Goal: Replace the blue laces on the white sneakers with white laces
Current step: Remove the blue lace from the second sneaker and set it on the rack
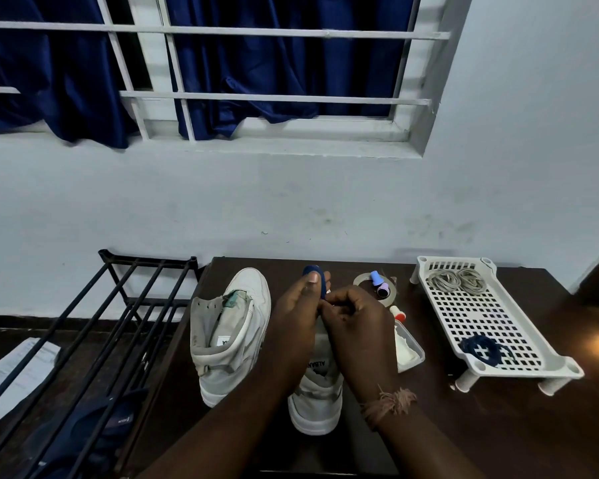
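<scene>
Two white high-top sneakers stand on the dark table. The left sneaker (pixel 232 326) has no lace in its eyelets. The right sneaker (pixel 317 392) is mostly hidden behind my hands. My left hand (pixel 296 305) holds a coiled blue lace (pixel 313 273) between thumb and fingers above that shoe. My right hand (pixel 355 314) pinches the lace's loose end right beside it. A second blue lace (pixel 483 349) lies bundled at the near end of the white perforated tray (pixel 519 337). Two coiled white laces (pixel 459 280) sit at the tray's far end.
A tape roll (pixel 363 280), small purple caps (pixel 379 286), a glue bottle (pixel 398 314) and a clear container (pixel 408 347) lie between the shoes and the tray. A black metal rack (pixel 118 305) stands left of the table, with papers (pixel 18 368) and blue footwear (pixel 94 430) beneath it.
</scene>
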